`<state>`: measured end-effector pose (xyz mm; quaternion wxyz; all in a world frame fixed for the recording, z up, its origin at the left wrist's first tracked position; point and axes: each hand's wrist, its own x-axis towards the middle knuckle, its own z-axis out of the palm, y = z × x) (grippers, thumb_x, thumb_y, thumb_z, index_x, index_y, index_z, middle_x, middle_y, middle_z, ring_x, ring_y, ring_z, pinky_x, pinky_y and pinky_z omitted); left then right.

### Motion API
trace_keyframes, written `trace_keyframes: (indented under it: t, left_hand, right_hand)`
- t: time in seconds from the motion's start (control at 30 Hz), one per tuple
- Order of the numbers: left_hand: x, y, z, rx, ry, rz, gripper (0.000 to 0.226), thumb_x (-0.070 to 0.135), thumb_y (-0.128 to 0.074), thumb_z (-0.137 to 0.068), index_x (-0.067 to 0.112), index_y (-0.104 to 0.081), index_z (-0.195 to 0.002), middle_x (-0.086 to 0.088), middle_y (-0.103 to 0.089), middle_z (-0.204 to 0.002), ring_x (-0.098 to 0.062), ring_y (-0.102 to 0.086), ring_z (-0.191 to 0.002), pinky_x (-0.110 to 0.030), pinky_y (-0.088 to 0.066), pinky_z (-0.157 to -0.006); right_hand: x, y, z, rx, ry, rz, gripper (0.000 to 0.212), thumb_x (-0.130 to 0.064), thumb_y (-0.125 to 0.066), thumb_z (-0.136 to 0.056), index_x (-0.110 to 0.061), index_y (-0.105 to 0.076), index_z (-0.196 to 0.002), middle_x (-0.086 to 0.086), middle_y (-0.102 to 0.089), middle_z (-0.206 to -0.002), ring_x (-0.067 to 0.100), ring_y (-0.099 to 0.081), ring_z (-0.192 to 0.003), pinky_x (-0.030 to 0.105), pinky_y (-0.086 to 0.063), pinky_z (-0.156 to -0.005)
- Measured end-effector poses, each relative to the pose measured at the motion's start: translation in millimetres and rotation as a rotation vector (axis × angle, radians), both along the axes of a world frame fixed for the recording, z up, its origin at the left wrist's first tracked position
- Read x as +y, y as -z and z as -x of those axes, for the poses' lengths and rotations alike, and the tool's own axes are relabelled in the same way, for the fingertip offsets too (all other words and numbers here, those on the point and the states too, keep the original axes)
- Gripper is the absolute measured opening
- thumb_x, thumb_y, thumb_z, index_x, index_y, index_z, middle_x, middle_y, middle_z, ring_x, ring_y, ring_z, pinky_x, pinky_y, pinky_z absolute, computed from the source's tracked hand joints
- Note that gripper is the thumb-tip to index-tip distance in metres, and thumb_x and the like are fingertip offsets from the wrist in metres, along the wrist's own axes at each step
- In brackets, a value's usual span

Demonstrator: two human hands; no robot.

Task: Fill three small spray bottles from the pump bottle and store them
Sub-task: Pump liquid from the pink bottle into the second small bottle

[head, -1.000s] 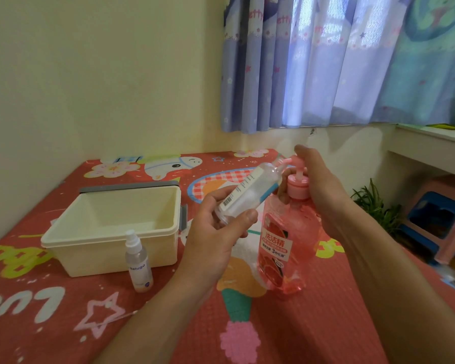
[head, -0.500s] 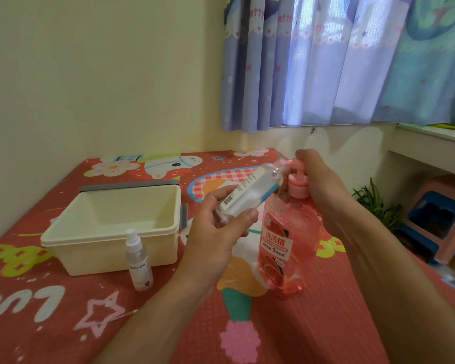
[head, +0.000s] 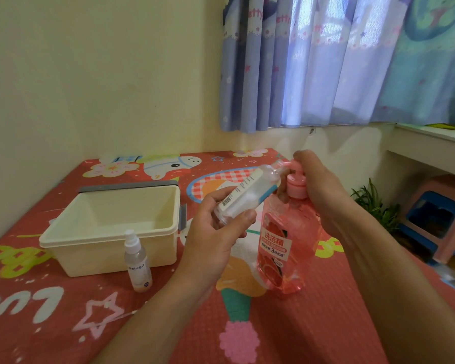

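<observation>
Currently mid-fill. Left hand grip is wrapped round the small clear white-labelled spray bottle, which is tilted with its capless neck at the spout of the pink translucent pump bottle on the red cartoon-print mat. Right hand grip curls over the pump head. Next, probably: press straight down and keep the neck on the spout. 1 capped clear spray bottle stands just beside the cream plastic bin. No 3rd in view.

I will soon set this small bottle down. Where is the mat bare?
Bare mat: in front of the cream bin, left of the standing spray bottle; also along the far wall beyond the bin. Crowded: around the pump bottle, where the left hand holds the small bottle and the right hand grips its pump.
</observation>
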<state>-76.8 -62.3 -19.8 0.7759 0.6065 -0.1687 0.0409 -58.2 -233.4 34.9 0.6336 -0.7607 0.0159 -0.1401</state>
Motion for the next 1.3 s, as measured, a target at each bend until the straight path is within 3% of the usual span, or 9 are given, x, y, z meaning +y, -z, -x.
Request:
trace_keyframes:
  t: [0.07,0.2,0.43,0.63,0.83,0.97,1.1,1.2,1.3]
  left_hand:
    - [0.5,0.6,0.2,0.001,-0.002,-0.009,0.035,0.012,-0.074,-0.08,0.031,-0.06,-0.106,-0.007,-0.067,-0.1,-0.02,-0.063,-0.079,-0.026,-0.055,-0.069]
    - [1.7,1.4,-0.9,0.02,-0.024,-0.018,0.037,0.023,-0.08,-0.073,0.04,-0.063,-0.101,0.003,-0.071,-0.094,-0.034,-0.068,-0.09,-0.036,-0.054,-0.076]
    - [0.2,0.9,0.3,0.015,-0.022,-0.019,0.035,0.012,-0.073,-0.08,0.032,-0.06,-0.106,-0.003,-0.068,-0.096,-0.023,-0.065,-0.084,-0.033,-0.054,-0.074]
    - [1.8,0.3,0.2,0.02,-0.025,-0.034,0.037,0.019,-0.08,-0.077,0.037,-0.061,-0.104,0.002,-0.07,-0.093,-0.037,-0.067,-0.093,-0.047,-0.054,-0.082]
    - [0.2,-0.2,-1.3,0.015,-0.022,-0.031,0.046,0.034,-0.074,-0.06,0.037,-0.06,-0.104,0.006,-0.069,-0.088,-0.03,-0.067,-0.087,-0.041,-0.054,-0.08]
    - [0.4,1.0,-1.3,0.019,-0.025,-0.036,0.045,0.034,-0.079,-0.064,0.037,-0.061,-0.105,0.011,-0.07,-0.085,-0.036,-0.067,-0.091,-0.044,-0.054,-0.081]
    - [-0.7,2.9,-3.2,0.024,-0.039,-0.032,0.042,0.026,-0.083,-0.07,0.037,-0.061,-0.104,0.003,-0.07,-0.091,-0.026,-0.067,-0.085,-0.037,-0.054,-0.077]
    - [-0.5,2.7,-1.8,0.016,-0.036,-0.025,0.036,0.014,-0.075,-0.079,0.035,-0.059,-0.105,-0.007,-0.069,-0.098,-0.024,-0.065,-0.083,-0.036,-0.053,-0.077]
    - [0.6,2.2,-1.0,0.019,-0.032,-0.029,0.038,0.02,-0.078,-0.076,0.037,-0.06,-0.104,0.004,-0.07,-0.086,-0.023,-0.066,-0.083,-0.04,-0.054,-0.079]
  right_hand:
    - [-1.1,1.7,-0.3,-0.008,-0.003,-0.014,0.058,-0.044,-0.036,-0.096,-0.002,-0.061,-0.064,0.018,-0.055,-0.06,0.024,-0.044,-0.057,0.032,-0.035,-0.056]
    - [-1.4,2.1,-1.0,0.011,-0.036,-0.04,0.066,-0.056,-0.036,-0.096,-0.006,-0.059,-0.059,0.014,-0.058,-0.056,0.021,-0.051,-0.054,0.033,-0.038,-0.057]
    - [-1.0,1.3,-1.3,-0.002,-0.01,-0.006,0.058,-0.044,-0.035,-0.096,-0.004,-0.058,-0.061,0.02,-0.054,-0.063,0.027,-0.044,-0.066,0.033,-0.035,-0.055]
    - [-1.3,1.5,-2.8,0.009,-0.016,-0.012,0.061,-0.05,-0.034,-0.097,-0.007,-0.059,-0.061,0.016,-0.059,-0.059,0.021,-0.051,-0.056,0.032,-0.038,-0.055]
    - [0.8,1.2,-1.3,-0.005,0.002,-0.013,0.056,-0.042,-0.035,-0.097,-0.007,-0.057,-0.061,0.018,-0.056,-0.062,0.026,-0.046,-0.066,0.032,-0.035,-0.055]
    - [-0.7,1.9,-2.5,0.016,-0.017,-0.028,0.065,-0.056,-0.036,-0.096,-0.009,-0.06,-0.058,0.014,-0.06,-0.058,0.024,-0.052,-0.061,0.033,-0.038,-0.057]
    - [-1.2,-0.7,-2.1,0.009,-0.018,0.004,0.055,-0.042,-0.033,-0.096,-0.001,-0.059,-0.07,0.017,-0.056,-0.06,0.027,-0.046,-0.067,0.034,-0.036,-0.06]
    - [-0.4,-0.5,-0.1,0.0,-0.022,-0.007,0.055,-0.04,-0.034,-0.097,-0.002,-0.057,-0.065,0.017,-0.056,-0.06,0.027,-0.047,-0.069,0.034,-0.035,-0.059]
    - [-0.3,0.5,-0.1,0.018,-0.023,-0.03,0.063,-0.052,-0.035,-0.097,-0.007,-0.058,-0.06,0.012,-0.058,-0.056,0.025,-0.052,-0.066,0.034,-0.038,-0.061]
